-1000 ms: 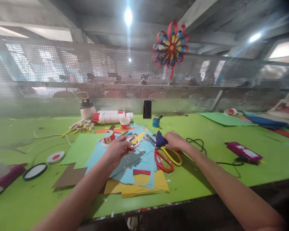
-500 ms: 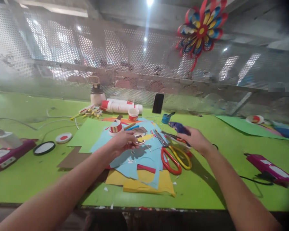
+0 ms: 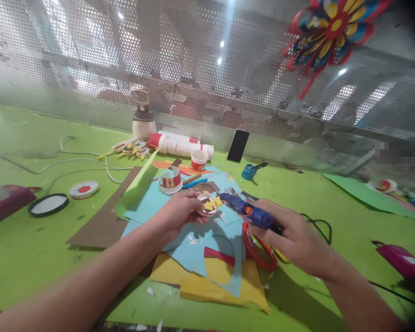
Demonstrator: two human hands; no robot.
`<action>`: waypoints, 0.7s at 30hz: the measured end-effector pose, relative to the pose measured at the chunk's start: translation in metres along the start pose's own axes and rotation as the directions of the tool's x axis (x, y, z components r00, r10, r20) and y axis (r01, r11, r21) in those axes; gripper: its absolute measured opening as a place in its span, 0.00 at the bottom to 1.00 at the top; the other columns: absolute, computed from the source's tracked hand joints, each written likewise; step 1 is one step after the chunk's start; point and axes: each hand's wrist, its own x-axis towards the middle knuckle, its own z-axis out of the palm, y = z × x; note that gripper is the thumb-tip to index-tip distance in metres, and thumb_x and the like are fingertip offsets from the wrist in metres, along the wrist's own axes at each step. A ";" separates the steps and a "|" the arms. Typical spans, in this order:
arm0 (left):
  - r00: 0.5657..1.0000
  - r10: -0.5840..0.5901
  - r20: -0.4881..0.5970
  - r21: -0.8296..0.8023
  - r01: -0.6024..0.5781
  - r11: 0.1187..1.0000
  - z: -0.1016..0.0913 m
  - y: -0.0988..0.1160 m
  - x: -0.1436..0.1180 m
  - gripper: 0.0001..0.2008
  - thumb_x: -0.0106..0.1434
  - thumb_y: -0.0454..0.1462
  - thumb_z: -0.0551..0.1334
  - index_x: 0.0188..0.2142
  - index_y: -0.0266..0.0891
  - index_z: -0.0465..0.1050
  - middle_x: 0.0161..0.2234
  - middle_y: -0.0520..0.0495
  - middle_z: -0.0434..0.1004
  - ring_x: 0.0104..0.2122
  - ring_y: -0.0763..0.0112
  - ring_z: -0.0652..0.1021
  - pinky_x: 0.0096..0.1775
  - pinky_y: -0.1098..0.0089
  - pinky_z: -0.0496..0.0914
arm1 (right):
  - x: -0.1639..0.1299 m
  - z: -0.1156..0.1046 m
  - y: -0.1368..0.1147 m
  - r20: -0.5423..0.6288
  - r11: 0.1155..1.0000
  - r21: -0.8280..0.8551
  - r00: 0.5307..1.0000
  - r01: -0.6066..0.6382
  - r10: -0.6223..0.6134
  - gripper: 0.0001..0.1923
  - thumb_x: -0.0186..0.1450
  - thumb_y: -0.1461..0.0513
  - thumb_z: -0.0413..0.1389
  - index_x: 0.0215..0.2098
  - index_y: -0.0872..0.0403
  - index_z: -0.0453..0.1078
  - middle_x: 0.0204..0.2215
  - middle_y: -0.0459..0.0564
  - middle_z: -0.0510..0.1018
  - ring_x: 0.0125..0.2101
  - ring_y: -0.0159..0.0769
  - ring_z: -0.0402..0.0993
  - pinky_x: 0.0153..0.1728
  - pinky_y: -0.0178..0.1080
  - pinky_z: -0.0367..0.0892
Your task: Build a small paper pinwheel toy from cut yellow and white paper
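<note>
On the green bench, the left hand pinches a small paper cup piece (yellow cutout on it) over blue paper; the right hand is wrapped around a blue glue gun, nozzle just beside the piece, above red scissors.

My right hand no longer rests by the scissors at mid-frame; it now grips the blue glue gun, lifted and aimed left, its nozzle at the paper-cup craft in my left hand. The green sheet now curls up at centre left.
</note>
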 end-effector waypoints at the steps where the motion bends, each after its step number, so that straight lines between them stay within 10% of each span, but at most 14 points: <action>1: 1.000 -0.008 -0.012 0.001 0.008 1.000 0.000 -0.001 0.001 0.07 0.49 0.26 0.58 0.30 0.32 0.69 0.25 0.43 0.75 0.19 0.74 0.74 0.22 0.75 0.68 | 0.001 0.003 -0.001 0.003 0.998 -0.044 0.999 0.037 -0.037 0.09 0.65 0.56 0.52 0.38 0.54 0.67 0.35 0.50 0.73 0.35 0.36 0.69 0.35 0.36 0.66; 21: 0.997 -0.049 -0.056 0.095 0.054 0.994 0.008 -0.004 -0.001 0.10 0.48 0.29 0.59 0.33 0.33 0.70 0.25 0.43 0.76 0.20 0.72 0.74 0.23 0.73 0.68 | -0.012 0.024 0.007 0.069 0.993 -0.089 0.996 0.071 -0.065 0.14 0.65 0.60 0.53 0.50 0.48 0.61 0.45 0.50 0.71 0.45 0.38 0.69 0.41 0.35 0.68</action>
